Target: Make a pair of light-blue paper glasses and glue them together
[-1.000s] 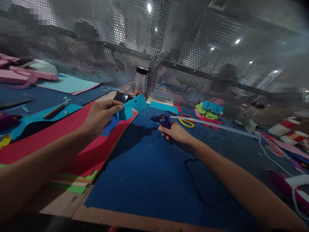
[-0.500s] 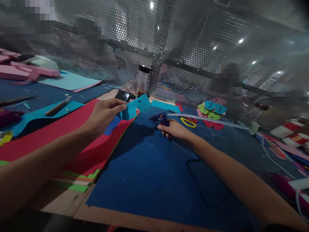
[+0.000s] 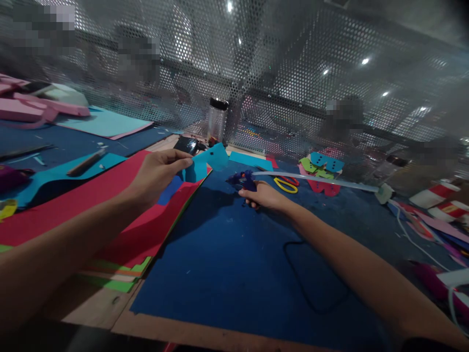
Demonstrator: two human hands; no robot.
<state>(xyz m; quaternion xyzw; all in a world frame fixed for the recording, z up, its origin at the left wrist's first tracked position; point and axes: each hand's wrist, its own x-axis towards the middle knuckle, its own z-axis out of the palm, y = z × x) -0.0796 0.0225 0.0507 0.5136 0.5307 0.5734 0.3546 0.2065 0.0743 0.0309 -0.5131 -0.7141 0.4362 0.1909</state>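
Note:
My left hand (image 3: pixel 161 171) pinches a light-blue foam sheet piece (image 3: pixel 210 161) between thumb and fingers, above a stack topped by a red sheet (image 3: pixel 139 234). One small dark dot shows near the piece's upper edge. My right hand (image 3: pixel 266 195) is wrapped round the handle of a blue hot glue gun (image 3: pixel 244 181), whose nozzle points left toward the light-blue piece, a little apart from it. A long translucent glue stick (image 3: pixel 315 180) extends from the gun's back to the right. Below the right forearm a dark cord (image 3: pixel 293 274) loops on the blue mat (image 3: pixel 220 274).
Yellow-handled scissors (image 3: pixel 286 185) lie beyond my right hand, beside several cut-out pieces (image 3: pixel 322 171) with dots. A clear bottle (image 3: pixel 218 120) stands before the perforated metal screen (image 3: pixel 278 73). At left lies a wooden-handled tool (image 3: pixel 86 162); red-and-white cups (image 3: pixel 436 193) are at right.
Almost nothing differs. Both hands keep their hold on the foam piece and the glue gun in nearly the same places; the view has shifted very slightly.

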